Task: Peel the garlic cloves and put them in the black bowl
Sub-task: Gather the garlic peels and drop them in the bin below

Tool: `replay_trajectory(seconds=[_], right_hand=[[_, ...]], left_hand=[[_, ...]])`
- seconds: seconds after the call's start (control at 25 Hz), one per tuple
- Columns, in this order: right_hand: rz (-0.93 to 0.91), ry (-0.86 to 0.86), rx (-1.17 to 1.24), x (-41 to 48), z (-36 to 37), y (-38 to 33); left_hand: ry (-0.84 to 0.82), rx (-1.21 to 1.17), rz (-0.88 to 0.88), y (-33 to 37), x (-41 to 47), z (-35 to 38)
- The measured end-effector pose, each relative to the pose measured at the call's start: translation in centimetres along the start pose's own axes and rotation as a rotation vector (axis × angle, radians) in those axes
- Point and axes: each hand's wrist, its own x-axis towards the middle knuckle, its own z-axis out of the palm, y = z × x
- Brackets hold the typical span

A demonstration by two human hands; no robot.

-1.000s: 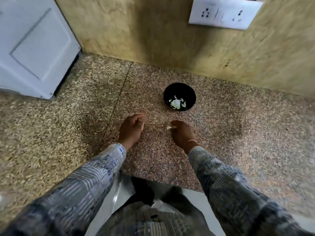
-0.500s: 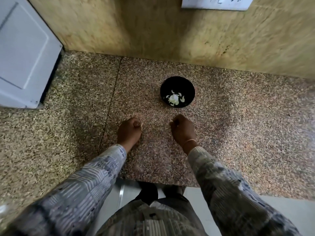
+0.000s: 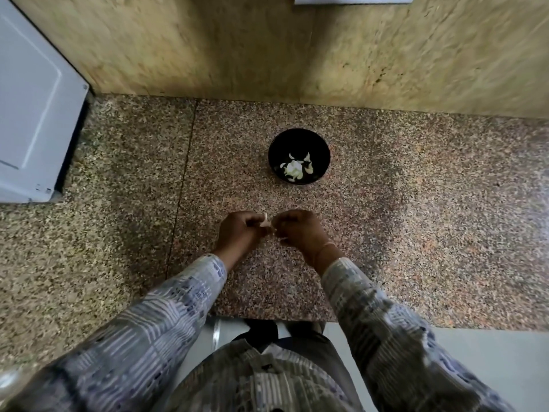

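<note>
Peeling is the step in hand. The small pale garlic clove (image 3: 265,220) sits between both hands, low over the speckled pink-brown granite countertop (image 3: 416,233). The left hand (image 3: 240,234) has its fingers curled round the clove, gripping it. The right hand (image 3: 300,230), also curled tight, seems to nip the clove's skin from the 3 o'clock side, and a pale scrap shows under its fingers.

To do this well, I judge the left should hold firm while the right tears the skin away in short pulls, keeping scraps off the clove.

The round black bowl (image 3: 274,145) stands apart at 12 o'clock from the hands, with white garlic pieces (image 3: 294,168) already inside. A white appliance (image 3: 29,114) stands far off at 10 o'clock.
</note>
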Motion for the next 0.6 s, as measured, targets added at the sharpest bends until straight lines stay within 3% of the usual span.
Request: replay_trajectory(seconds=[0.24, 0.48, 0.6], right_hand=[[0.041, 0.041, 0.150, 0.7, 0.0, 1.7], [0.039, 0.038, 0.138, 0.3, -0.6, 1.3], [-0.002, 0.020, 0.114, 0.2, -0.4, 1.8]], left_hand=[[-0.023, -0.067, 0.007, 1.0, -0.6, 1.2], [-0.025, -0.231, -0.057, 1.6, -1.5, 0.9], [-0.003, -0.191, 0.007, 1.2, -1.8, 0.5]])
